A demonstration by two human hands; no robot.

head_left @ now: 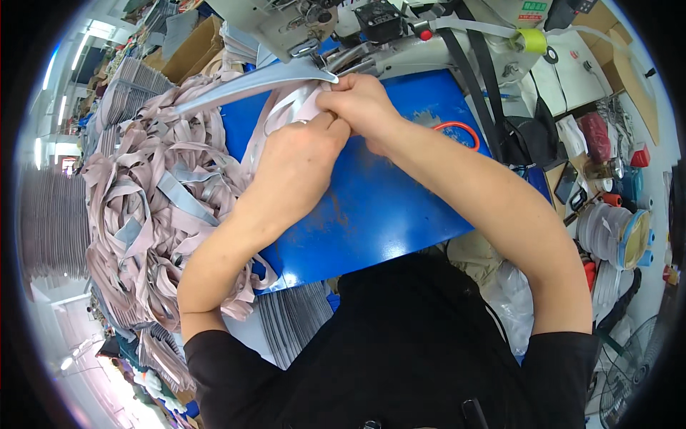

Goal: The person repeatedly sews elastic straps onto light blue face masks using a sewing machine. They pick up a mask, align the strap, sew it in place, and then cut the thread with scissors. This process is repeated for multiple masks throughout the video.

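Near the top of the head view, just below the pale metal sewing machine (400, 61), both bare hands meet over the glossy blue tabletop (357, 207). The left hand (304, 154) is clenched, thumb and fingers drawn together on a long pale pink fabric strip (259, 139), which runs down beside its wrist toward the person's left. The right hand (363, 107) touches it, fingers curled tightly onto the same cloth where it ends between the two hands; the fingertips are partly hidden, so how each one presses cannot be told. A smooth grey-blue pointed cloth piece (250, 84) slants above the left hand, its tip close to the right thumb. A narrow white band (296, 107) shows against the pink fabric between them.

Left of the tabletop lies a large tangled heap of pink and grey-blue strips (153, 193), reaching its edge. Farther left stands a tall stack of grey layered cloth (53, 222), and behind the heap an open brown cardboard box (196, 51). A red loop-shaped handle (464, 127) rests on the blue surface beyond the right forearm. Off to the right are a dark flat phone (566, 182) and white spools of tape (600, 232).
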